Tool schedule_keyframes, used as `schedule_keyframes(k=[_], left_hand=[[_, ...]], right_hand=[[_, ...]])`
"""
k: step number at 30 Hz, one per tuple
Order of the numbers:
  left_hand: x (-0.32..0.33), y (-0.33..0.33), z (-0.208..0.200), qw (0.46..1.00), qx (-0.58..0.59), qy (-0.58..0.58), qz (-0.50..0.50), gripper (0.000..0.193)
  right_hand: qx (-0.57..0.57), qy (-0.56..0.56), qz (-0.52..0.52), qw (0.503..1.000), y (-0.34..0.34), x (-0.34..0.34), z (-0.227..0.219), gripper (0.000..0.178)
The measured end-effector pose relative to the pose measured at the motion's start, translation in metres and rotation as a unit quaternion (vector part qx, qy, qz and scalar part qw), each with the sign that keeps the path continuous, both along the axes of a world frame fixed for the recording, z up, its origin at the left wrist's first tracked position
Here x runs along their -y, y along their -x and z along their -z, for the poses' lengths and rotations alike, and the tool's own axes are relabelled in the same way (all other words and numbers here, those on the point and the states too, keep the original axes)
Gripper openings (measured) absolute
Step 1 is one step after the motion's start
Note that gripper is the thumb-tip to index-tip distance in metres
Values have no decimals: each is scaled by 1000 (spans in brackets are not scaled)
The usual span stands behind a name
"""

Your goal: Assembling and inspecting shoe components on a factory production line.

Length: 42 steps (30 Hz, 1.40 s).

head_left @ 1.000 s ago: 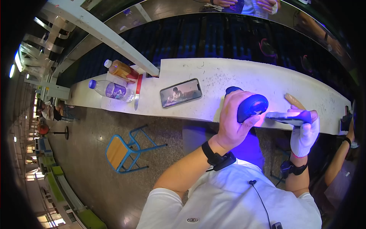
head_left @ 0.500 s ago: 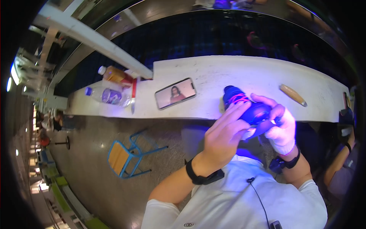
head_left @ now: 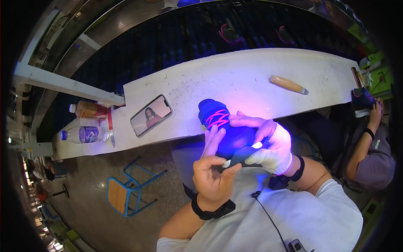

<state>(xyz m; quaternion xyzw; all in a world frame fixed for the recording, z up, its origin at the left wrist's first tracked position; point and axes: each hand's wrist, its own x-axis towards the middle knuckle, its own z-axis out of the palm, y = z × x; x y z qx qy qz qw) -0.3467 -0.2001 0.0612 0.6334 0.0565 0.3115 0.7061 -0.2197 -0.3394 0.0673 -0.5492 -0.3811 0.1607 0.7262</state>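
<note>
Our left hand, lying across the shoe half a second ago, is now sitting lower, at the toe end. With its thumb and forefinger we are pinching the edge of a dark sole piece, while its other fingers are resting along the dark blue shoe. Our gloved right hand is closing around the shoe's other side. We are holding the shoe across the near edge of the white table, heel pointing away, pink laces showing. Farther on, a wooden-handled tool is lying to the right and a phone to the left; beyond the phone we are seeing a red-handled knife and two bottles.
</note>
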Motion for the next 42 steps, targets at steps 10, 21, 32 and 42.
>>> schedule_keyframes(k=[10,21,32,42], left_hand=[[-21,1,2,990,11,-137,34,58],[-46,-4,-29,971,-63,-227,32,45],[-79,-9,-73,907,-182,-358,126,46],[-115,33,-30,948,-151,-266,84,42]], right_hand=[[45,-33,-19,998,-6,1,14,42],[151,73,1,986,-17,-11,-2,46],[366,49,41,929,-28,-37,47,40],[366,58,60,927,-33,-65,60,60]])
